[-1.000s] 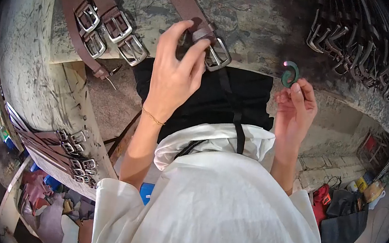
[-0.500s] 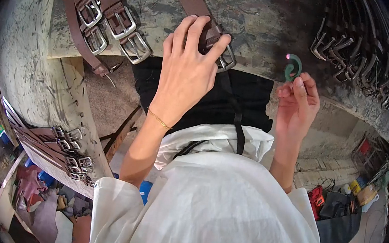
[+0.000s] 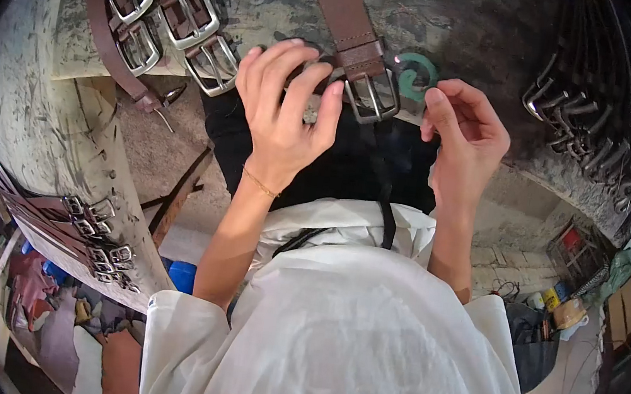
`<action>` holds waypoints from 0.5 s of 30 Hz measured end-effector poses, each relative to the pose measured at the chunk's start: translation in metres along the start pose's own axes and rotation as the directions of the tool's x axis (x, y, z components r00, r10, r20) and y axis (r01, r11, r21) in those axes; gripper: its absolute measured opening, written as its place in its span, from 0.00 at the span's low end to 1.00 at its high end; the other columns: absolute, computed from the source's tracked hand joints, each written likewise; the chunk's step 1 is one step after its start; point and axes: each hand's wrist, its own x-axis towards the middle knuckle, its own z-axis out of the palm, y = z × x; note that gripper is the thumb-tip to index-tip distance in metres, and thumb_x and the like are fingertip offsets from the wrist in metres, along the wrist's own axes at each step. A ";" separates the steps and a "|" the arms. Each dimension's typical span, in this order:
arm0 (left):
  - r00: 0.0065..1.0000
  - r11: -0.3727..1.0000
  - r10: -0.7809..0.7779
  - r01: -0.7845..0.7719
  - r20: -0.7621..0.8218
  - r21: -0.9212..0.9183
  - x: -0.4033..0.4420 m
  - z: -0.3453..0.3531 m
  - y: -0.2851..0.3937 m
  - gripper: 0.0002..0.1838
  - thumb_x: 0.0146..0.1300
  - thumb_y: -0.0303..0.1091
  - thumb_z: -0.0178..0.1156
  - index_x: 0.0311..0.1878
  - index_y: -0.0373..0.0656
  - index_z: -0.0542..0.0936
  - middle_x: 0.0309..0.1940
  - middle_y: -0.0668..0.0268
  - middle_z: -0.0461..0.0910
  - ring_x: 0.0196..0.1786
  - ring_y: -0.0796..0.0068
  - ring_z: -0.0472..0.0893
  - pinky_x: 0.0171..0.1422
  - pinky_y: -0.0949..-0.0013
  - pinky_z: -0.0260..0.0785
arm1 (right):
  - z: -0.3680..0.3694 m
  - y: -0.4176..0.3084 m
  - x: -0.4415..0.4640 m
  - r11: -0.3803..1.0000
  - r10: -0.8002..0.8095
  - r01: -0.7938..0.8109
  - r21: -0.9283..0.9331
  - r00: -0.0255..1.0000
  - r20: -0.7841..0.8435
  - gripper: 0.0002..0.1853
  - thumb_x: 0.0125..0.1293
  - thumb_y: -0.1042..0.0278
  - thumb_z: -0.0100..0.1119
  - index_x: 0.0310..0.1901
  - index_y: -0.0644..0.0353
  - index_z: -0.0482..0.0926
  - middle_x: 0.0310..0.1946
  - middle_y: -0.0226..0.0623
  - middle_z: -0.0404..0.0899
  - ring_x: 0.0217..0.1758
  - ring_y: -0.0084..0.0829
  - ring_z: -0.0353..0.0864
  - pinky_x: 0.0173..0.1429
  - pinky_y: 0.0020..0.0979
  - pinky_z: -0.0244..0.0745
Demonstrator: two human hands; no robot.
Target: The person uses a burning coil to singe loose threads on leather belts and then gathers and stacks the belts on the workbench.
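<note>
A brown belt (image 3: 341,5) with a silver buckle (image 3: 374,99) lies on the worn work surface (image 3: 459,27), its buckle at the front edge. Just left of that buckle is my left hand (image 3: 286,112), fingers spread and curved, with nothing visible held in it. My right hand (image 3: 464,132) pinches a green curled piece (image 3: 416,75) between thumb and fingers, close to the right side of the belt's buckle. The curl has a small bright pinkish tip.
More brown belts with buckles (image 3: 188,15) lie at the upper left. Dark straps with buckles (image 3: 585,119) hang at the right edge. Lower left, belts (image 3: 56,218) rest over a curved surface, above leather scraps (image 3: 74,333). A blue object (image 3: 182,275) stands below.
My left hand has come off the belt and opened to its left. My right hand has moved left with the green piece, closer to the buckle. The view has shifted slightly.
</note>
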 end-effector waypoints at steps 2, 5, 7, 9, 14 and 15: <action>1.000 1.000 -0.002 0.002 -0.024 -0.018 -0.001 0.007 -0.007 0.08 0.49 0.31 0.65 0.34 0.45 0.80 0.39 0.65 0.77 0.49 0.62 0.76 0.57 0.58 0.61 | 0.002 -0.004 0.001 0.998 0.059 -0.060 -0.027 0.998 -0.020 0.07 0.59 0.77 0.65 0.38 0.67 0.81 0.25 0.30 0.80 0.22 0.15 0.74 0.25 0.16 0.66; 0.997 0.999 0.008 -0.011 -0.071 -0.034 0.001 0.013 -0.009 0.06 0.47 0.30 0.65 0.31 0.46 0.80 0.36 0.67 0.76 0.46 0.64 0.76 0.53 0.60 0.61 | 0.004 -0.006 0.002 0.994 0.083 -0.084 -0.071 0.996 -0.011 0.07 0.58 0.77 0.66 0.38 0.67 0.81 0.25 0.29 0.80 0.22 0.15 0.74 0.25 0.15 0.66; 0.997 1.000 0.016 -0.018 -0.071 -0.025 0.001 0.013 -0.009 0.07 0.46 0.30 0.65 0.31 0.47 0.80 0.36 0.67 0.76 0.46 0.64 0.76 0.53 0.61 0.60 | 0.004 -0.008 0.001 0.991 0.100 -0.100 -0.086 0.995 -0.012 0.07 0.58 0.77 0.67 0.38 0.67 0.81 0.25 0.30 0.80 0.23 0.15 0.74 0.25 0.15 0.67; 0.997 1.000 0.017 -0.018 -0.076 -0.022 0.001 0.015 -0.010 0.07 0.45 0.31 0.64 0.30 0.48 0.79 0.36 0.68 0.76 0.45 0.64 0.76 0.52 0.61 0.60 | 0.005 -0.008 0.000 0.989 0.113 -0.114 -0.097 0.994 -0.014 0.08 0.58 0.76 0.67 0.38 0.67 0.81 0.26 0.30 0.80 0.23 0.14 0.74 0.25 0.15 0.67; 0.996 1.000 0.025 -0.025 -0.089 -0.006 -0.001 0.018 -0.011 0.06 0.46 0.32 0.63 0.29 0.49 0.79 0.35 0.68 0.76 0.44 0.65 0.75 0.51 0.61 0.60 | 0.005 -0.008 0.000 0.986 0.115 -0.118 -0.114 0.993 -0.032 0.08 0.57 0.77 0.67 0.38 0.67 0.81 0.27 0.29 0.80 0.25 0.13 0.75 0.28 0.15 0.71; 0.996 1.000 0.024 -0.025 -0.086 -0.003 -0.001 0.018 -0.011 0.05 0.46 0.32 0.63 0.29 0.49 0.79 0.35 0.68 0.76 0.44 0.65 0.75 0.51 0.61 0.60 | 0.006 -0.008 0.000 0.986 0.116 -0.119 -0.115 0.993 -0.035 0.08 0.57 0.77 0.67 0.38 0.67 0.81 0.27 0.29 0.80 0.25 0.13 0.75 0.28 0.15 0.71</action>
